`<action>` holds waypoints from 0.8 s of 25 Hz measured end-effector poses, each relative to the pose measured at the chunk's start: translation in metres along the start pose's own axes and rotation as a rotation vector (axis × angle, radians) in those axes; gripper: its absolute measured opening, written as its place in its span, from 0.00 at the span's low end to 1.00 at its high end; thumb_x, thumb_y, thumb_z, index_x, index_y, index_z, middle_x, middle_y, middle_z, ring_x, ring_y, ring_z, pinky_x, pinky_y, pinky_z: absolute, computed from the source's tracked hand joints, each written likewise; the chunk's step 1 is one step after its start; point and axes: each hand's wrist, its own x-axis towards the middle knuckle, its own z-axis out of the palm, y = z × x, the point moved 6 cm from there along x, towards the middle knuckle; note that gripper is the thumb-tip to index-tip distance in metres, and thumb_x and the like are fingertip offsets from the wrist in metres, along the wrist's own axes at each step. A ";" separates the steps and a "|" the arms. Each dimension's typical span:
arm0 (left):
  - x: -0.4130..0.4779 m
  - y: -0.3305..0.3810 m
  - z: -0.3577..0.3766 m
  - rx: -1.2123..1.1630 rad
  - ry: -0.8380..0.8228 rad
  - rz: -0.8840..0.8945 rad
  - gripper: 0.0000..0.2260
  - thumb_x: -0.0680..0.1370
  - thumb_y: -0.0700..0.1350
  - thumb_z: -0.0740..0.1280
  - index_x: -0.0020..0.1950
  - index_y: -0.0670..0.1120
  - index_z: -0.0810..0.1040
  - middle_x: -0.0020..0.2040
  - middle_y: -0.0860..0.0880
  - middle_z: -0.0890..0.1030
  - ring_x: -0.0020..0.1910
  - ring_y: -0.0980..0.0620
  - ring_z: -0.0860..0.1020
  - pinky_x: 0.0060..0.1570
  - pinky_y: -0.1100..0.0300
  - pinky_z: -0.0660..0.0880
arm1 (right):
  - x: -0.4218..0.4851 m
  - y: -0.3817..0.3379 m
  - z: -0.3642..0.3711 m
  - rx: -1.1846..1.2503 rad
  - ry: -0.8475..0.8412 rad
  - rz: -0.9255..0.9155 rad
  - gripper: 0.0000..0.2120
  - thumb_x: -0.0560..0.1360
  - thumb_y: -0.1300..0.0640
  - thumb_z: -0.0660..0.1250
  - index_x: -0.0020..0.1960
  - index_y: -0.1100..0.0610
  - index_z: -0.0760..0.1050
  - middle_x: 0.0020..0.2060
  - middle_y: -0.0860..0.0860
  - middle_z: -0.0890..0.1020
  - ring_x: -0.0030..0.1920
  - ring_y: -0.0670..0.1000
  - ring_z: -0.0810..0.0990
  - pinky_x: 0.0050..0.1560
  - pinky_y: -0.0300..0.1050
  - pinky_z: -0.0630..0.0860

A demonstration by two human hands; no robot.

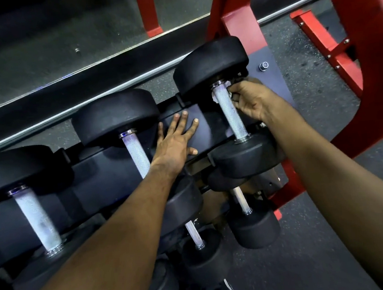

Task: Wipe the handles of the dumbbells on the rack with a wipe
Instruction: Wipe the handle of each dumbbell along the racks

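Three black dumbbells with knurled silver handles lie side by side on the top tier of the dark rack [203,122]. My right hand [250,100] curls round the upper part of the rightmost dumbbell's handle [232,117] with a white wipe [227,85] under its fingers; bits of wipe show near the top collar. My left hand [176,141] lies flat with spread fingers on the rack's tray between the middle handle [137,153] and the right one. A third handle [37,218] is at the left.
Smaller dumbbells [246,214] sit on a lower tier beneath my arms. A red steel frame [370,69] rises close on the right. A mirror edge and dark ledge [108,68] run behind the rack. Speckled grey floor [318,261] lies at lower right.
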 end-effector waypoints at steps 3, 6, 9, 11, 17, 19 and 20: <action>0.000 0.001 -0.001 0.006 -0.001 -0.002 0.39 0.80 0.54 0.66 0.83 0.57 0.43 0.82 0.51 0.35 0.81 0.50 0.35 0.76 0.40 0.36 | -0.012 -0.008 -0.009 -0.307 0.254 -0.296 0.08 0.75 0.67 0.66 0.44 0.54 0.75 0.35 0.51 0.80 0.32 0.48 0.77 0.36 0.42 0.76; -0.001 0.001 -0.001 0.017 -0.001 -0.007 0.40 0.80 0.54 0.66 0.82 0.58 0.42 0.82 0.51 0.35 0.81 0.49 0.35 0.76 0.39 0.36 | -0.033 -0.018 -0.004 -0.701 0.351 -0.547 0.04 0.73 0.62 0.67 0.47 0.55 0.79 0.41 0.48 0.83 0.40 0.45 0.81 0.46 0.34 0.75; 0.000 0.001 0.000 0.015 -0.003 -0.010 0.40 0.80 0.55 0.66 0.82 0.58 0.42 0.82 0.51 0.35 0.81 0.49 0.35 0.76 0.40 0.36 | -0.048 -0.023 0.006 -0.913 0.325 -0.764 0.05 0.72 0.61 0.66 0.46 0.57 0.80 0.46 0.51 0.81 0.49 0.52 0.82 0.57 0.45 0.77; 0.001 0.000 0.001 0.018 -0.004 -0.011 0.40 0.80 0.55 0.66 0.82 0.58 0.42 0.82 0.51 0.35 0.81 0.50 0.35 0.76 0.40 0.36 | -0.049 -0.021 0.008 -0.953 0.322 -0.801 0.05 0.73 0.61 0.65 0.47 0.57 0.79 0.46 0.53 0.80 0.48 0.54 0.82 0.55 0.46 0.77; 0.003 -0.001 0.003 0.013 -0.017 -0.015 0.40 0.80 0.56 0.66 0.82 0.58 0.42 0.82 0.51 0.34 0.80 0.50 0.34 0.76 0.40 0.35 | -0.020 -0.013 -0.014 -0.556 0.345 -0.460 0.03 0.72 0.57 0.71 0.41 0.50 0.79 0.36 0.44 0.83 0.34 0.41 0.78 0.42 0.42 0.77; 0.001 -0.001 0.002 0.016 -0.005 -0.010 0.40 0.80 0.55 0.66 0.82 0.58 0.43 0.82 0.51 0.35 0.80 0.50 0.34 0.76 0.40 0.35 | -0.028 -0.016 -0.015 -0.589 0.374 -0.505 0.02 0.71 0.57 0.72 0.42 0.50 0.80 0.37 0.43 0.84 0.36 0.40 0.80 0.44 0.41 0.78; 0.001 0.000 0.001 0.014 0.007 -0.008 0.40 0.80 0.55 0.67 0.83 0.58 0.43 0.82 0.51 0.35 0.81 0.50 0.35 0.76 0.40 0.35 | -0.037 -0.020 -0.013 -0.611 0.389 -0.558 0.02 0.72 0.57 0.71 0.43 0.51 0.80 0.38 0.43 0.84 0.37 0.39 0.81 0.45 0.39 0.78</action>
